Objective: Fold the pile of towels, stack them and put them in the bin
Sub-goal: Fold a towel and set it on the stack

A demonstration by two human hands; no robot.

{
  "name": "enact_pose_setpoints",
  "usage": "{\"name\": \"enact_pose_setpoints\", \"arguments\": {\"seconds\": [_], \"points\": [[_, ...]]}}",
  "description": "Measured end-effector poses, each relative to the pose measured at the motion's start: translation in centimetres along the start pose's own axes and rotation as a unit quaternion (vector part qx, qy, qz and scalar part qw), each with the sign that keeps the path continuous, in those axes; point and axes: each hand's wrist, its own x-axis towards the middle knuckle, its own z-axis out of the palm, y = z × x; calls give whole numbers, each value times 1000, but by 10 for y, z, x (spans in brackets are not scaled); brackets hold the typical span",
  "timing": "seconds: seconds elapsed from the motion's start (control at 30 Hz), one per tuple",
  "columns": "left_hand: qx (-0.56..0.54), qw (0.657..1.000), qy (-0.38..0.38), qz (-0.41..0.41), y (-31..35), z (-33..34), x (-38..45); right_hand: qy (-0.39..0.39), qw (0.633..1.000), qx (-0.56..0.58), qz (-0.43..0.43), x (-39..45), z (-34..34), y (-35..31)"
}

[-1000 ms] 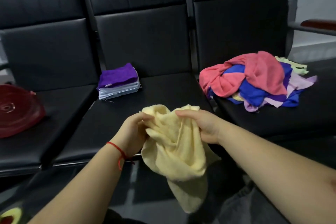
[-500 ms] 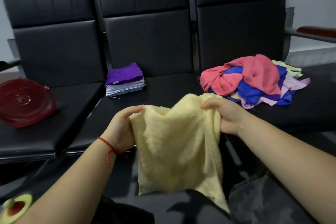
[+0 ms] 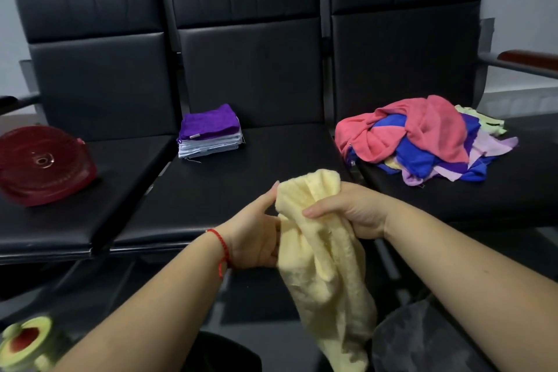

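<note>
Black seats (image 3: pixel 247 184) | red bin (image 3: pixel 42 164) | both hands' fingers gripping yellow towel (image 3: pixel 323 251)

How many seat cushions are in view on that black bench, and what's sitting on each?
3. Left seat: red round bin. Middle seat: folded stack, purple on top. Right seat: unfolded towel pile. More seats may lie beyond the frame.

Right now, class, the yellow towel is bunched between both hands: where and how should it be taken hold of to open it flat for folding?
Take the yellow towel at its top edge, one grip per corner, from above and outward. It hangs bunched and twisted from the left hand and right hand, which hold it close together near the top, so sliding apart along that edge should let the hanging cloth spread out. The corners themselves are hidden in the folds.
</note>
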Motion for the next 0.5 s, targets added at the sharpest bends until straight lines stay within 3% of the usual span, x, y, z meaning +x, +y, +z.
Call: {"name": "enact_pose_setpoints", "arguments": {"seconds": [0.1,0.27,0.37,0.43,0.5], "points": [[-22,999,-15,40,5,13,11,-15,998,-65,14,3,7,1],[-18,987,49,154,15,8,23,1,998,-62,-11,2,7,-4],[-124,959,63,248,22,7,28,139,982,-109,-65,6,1,-3],[-171,934,109,294,27,6,30,268,945,-164,-88,15,-13,2],[-163,923,131,323,30,4,28,362,918,-135,-88,25,-33,7]]}}
